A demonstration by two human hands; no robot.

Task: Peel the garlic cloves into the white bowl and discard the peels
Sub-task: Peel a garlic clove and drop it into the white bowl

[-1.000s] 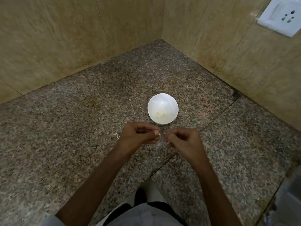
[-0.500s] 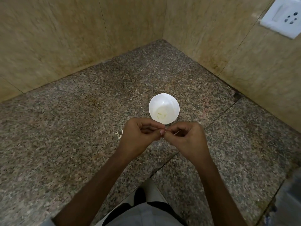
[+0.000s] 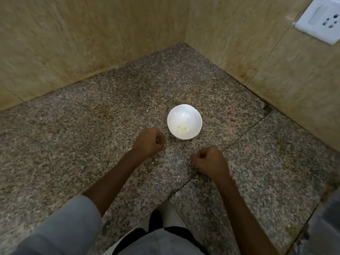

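A speckled granite counter [image 3: 73,144] fills a corner between tan tiled walls [image 3: 55,43]. Nearest the camera, on the near side of the bowl [image 3: 184,106], are a grey sleeve [image 3: 64,227] and two bare forearms. The right hand [image 3: 211,162] hovers near and to the right of the bowl. Its fingers are clenched, and whether they hold a peel cannot be told. The left hand [image 3: 150,142] sits just left of the bowl's near edge, apart from the right hand. It too is curled into a fist, and what it holds is hidden. A few pale peel bits [image 3: 129,149] lie on the counter to the left of the bowl, beside that hand. Inside the bowl, a few peeled cloves [image 3: 182,129] rest on the bottom. Far to the bowl's right, a white socket [image 3: 320,23] is set high on the wall.

The work looks to be mid-way, between stripping one clove and dealing with what came off. If a hand holds a bare clove, it needs only a short reach over the rim and a release. Any skin should be kept out of the bowl and thrown away.
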